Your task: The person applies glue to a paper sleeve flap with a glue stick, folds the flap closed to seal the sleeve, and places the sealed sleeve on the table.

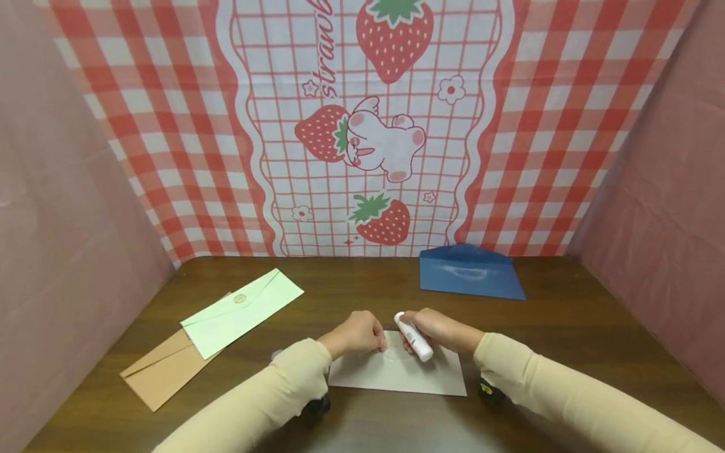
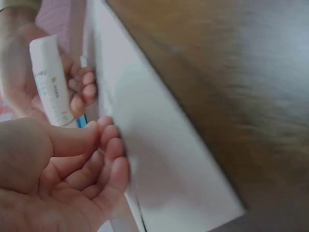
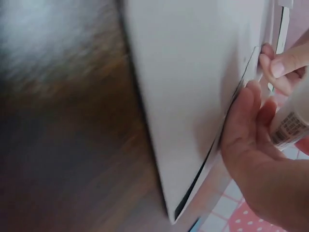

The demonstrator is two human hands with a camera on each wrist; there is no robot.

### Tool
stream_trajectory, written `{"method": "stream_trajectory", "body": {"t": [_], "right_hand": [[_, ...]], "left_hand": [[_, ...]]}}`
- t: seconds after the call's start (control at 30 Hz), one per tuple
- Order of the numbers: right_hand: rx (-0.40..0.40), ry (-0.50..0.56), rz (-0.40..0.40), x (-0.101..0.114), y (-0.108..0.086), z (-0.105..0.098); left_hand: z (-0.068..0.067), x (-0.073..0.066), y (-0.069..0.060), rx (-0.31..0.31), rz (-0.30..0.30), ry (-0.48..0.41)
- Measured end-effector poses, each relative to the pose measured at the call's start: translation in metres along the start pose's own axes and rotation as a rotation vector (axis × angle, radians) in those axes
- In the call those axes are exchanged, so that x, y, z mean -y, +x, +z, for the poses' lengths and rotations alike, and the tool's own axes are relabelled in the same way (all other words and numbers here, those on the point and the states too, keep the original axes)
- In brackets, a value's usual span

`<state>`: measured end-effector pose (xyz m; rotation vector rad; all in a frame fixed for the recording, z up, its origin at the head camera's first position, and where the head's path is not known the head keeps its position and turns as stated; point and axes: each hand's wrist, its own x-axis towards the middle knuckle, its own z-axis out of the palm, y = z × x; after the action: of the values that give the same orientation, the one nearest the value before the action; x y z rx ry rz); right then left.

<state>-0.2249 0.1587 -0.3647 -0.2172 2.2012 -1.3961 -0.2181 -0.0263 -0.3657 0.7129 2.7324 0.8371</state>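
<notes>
A pale envelope [image 1: 408, 379] lies on the table in front of the person, its flap side up. The right hand [image 1: 442, 328] grips a white tube [image 1: 415, 338] above the envelope's right half; in the right wrist view, its fingers rest along the flap edge. The left hand [image 1: 358, 333] is at the envelope's upper left part. In the left wrist view, the left thumb meets the index finger, the other fingers are curled beside the envelope [image 2: 159, 140], and nothing held shows between them. The tube [image 2: 50, 79] stands slantwise in the right hand behind it.
On the left, a light green envelope [image 1: 249, 314] with a round seal overlaps a brown envelope [image 1: 170, 371]. A blue envelope [image 1: 472, 280] with whitish smears lies at the table's back right, flap raised. Behind the table hangs a strawberry-patterned checked cloth [image 1: 362, 189].
</notes>
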Motion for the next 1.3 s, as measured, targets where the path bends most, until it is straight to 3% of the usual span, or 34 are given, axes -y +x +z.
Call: {"method": "stream_trajectory", "body": {"t": [0.1,0.23,0.43,0.67,0.97,1.13,1.3], "right_hand": [[0.04,0.068,-0.011,-0.004,0.002,-0.001],[0.095,0.149,-0.023,-0.01,0.004,-0.004],[0.143,0.175,0.001,-0.007,0.006,-0.015],[0.092,0.158,0.059,-0.003,0.001,-0.03],[0.025,0.109,0.019,-0.015,0.001,-0.021],[0.023,0.103,0.035,-0.014,0.0,-0.021],[0.061,0.091,0.064,-0.005,-0.001,-0.022]], "left_hand": [[-0.003,-0.003,0.003,0.046,-0.039,-0.019],[-0.003,-0.007,0.007,0.093,-0.039,-0.028],[0.002,-0.006,0.007,0.035,-0.026,-0.039],[0.002,-0.007,0.008,0.001,-0.005,-0.052],[-0.009,0.006,0.005,0.046,-0.097,-0.137],[-0.017,0.018,0.001,0.023,-0.139,-0.1],[-0.016,0.025,-0.003,0.012,-0.115,-0.068]]}}
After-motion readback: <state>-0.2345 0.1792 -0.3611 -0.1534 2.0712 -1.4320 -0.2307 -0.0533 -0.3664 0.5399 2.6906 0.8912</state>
